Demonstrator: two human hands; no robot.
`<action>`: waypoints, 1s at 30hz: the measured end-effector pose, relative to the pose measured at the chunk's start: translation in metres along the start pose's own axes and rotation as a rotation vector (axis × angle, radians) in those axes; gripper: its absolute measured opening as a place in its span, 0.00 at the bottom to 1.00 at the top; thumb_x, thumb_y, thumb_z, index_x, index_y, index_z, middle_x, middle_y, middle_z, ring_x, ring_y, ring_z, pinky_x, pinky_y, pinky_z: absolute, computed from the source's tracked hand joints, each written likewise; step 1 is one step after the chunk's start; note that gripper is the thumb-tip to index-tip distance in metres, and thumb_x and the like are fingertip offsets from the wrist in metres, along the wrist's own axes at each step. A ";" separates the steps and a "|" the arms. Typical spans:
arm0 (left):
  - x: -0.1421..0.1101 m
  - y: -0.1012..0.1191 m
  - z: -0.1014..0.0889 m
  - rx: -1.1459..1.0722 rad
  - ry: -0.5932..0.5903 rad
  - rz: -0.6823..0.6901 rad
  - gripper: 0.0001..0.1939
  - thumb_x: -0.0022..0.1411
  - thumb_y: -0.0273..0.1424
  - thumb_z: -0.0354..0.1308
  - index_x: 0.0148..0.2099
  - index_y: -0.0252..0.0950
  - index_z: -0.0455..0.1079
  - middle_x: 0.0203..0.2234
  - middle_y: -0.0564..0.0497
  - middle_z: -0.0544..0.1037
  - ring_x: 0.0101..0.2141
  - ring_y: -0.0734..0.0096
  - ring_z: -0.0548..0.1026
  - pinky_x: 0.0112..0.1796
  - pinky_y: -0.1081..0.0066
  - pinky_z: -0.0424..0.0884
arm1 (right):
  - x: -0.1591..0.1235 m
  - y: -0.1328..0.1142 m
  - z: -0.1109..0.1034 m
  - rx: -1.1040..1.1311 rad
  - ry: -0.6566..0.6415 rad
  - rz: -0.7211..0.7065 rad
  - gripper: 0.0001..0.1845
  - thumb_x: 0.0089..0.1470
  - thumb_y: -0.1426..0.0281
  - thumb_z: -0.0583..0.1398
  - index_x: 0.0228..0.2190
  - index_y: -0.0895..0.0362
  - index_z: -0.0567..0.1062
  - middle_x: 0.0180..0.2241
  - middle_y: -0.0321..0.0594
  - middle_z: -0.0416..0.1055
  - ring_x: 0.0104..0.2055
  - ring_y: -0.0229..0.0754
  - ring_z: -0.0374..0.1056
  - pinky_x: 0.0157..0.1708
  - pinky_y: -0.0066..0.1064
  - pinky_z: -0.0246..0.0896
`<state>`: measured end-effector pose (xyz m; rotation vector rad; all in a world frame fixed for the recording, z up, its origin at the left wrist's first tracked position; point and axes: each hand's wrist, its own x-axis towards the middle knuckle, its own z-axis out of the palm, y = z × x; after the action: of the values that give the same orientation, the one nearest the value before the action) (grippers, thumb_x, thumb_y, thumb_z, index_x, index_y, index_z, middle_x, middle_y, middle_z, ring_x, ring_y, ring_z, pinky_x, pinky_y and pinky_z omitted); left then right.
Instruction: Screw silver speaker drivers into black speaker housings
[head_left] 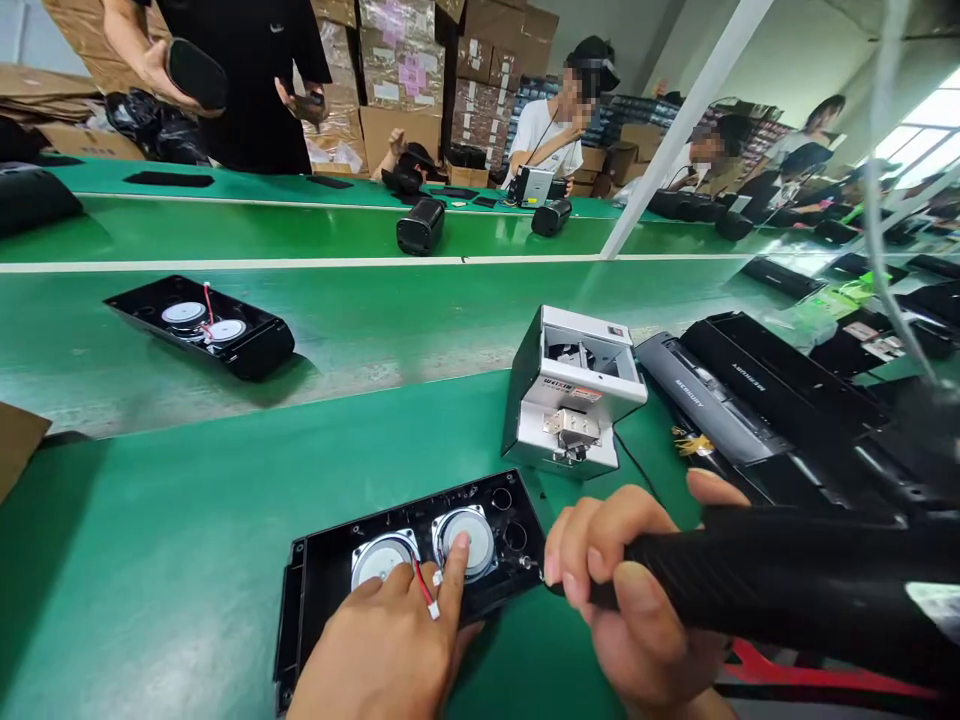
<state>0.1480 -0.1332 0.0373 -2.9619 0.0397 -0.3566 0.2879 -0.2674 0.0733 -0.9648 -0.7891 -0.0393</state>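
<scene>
A black speaker housing point(322, 590) with two round silver drivers lies on the green bench in front of me. My left hand point(390, 650) rests on it, its forefinger pressed on the right driver point(469, 540) beside a red and white wire point(426, 590). The other fingers are curled loosely and hold nothing. My right hand point(637, 610) is wrapped round a black electric screwdriver point(787, 580), whose tip points at the housing's right end.
A grey screw feeder point(570, 395) stands just behind the housing. Black speaker shells point(750, 400) are stacked at the right. Another open housing point(202, 325) lies on the conveyor belt. Several people work across the belt; cardboard boxes are piled behind them.
</scene>
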 end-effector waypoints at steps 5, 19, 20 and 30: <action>-0.001 -0.003 0.005 -0.052 0.019 0.020 0.34 0.57 0.35 0.73 0.63 0.27 0.75 0.29 0.50 0.82 0.25 0.61 0.79 0.23 0.63 0.80 | -0.007 0.008 -0.001 -0.025 -0.056 0.015 0.27 0.69 0.70 0.59 0.64 0.42 0.61 0.29 0.29 0.64 0.21 0.35 0.63 0.21 0.30 0.67; 0.000 0.002 0.005 -0.051 0.017 0.001 0.35 0.53 0.37 0.77 0.60 0.28 0.77 0.25 0.49 0.82 0.23 0.59 0.79 0.22 0.62 0.80 | -0.021 0.016 -0.005 -0.097 -0.155 -0.043 0.27 0.69 0.70 0.58 0.64 0.43 0.56 0.29 0.29 0.64 0.22 0.37 0.64 0.21 0.31 0.68; -0.001 0.001 0.005 -0.053 0.001 0.001 0.34 0.54 0.36 0.76 0.61 0.28 0.77 0.26 0.49 0.82 0.24 0.59 0.80 0.22 0.62 0.80 | -0.021 0.016 -0.005 -0.100 -0.170 -0.045 0.27 0.69 0.70 0.58 0.64 0.42 0.57 0.29 0.29 0.63 0.22 0.37 0.64 0.20 0.31 0.67; 0.003 0.004 0.001 -0.118 -0.135 -0.003 0.32 0.60 0.32 0.71 0.64 0.26 0.73 0.30 0.46 0.84 0.27 0.55 0.82 0.23 0.61 0.80 | -0.026 0.016 -0.005 -0.113 -0.302 -0.024 0.22 0.62 0.76 0.60 0.52 0.44 0.64 0.28 0.30 0.63 0.22 0.37 0.65 0.22 0.31 0.64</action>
<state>0.1511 -0.1369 0.0362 -3.0955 0.0418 -0.1592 0.2776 -0.2695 0.0446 -1.0832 -1.0851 0.0427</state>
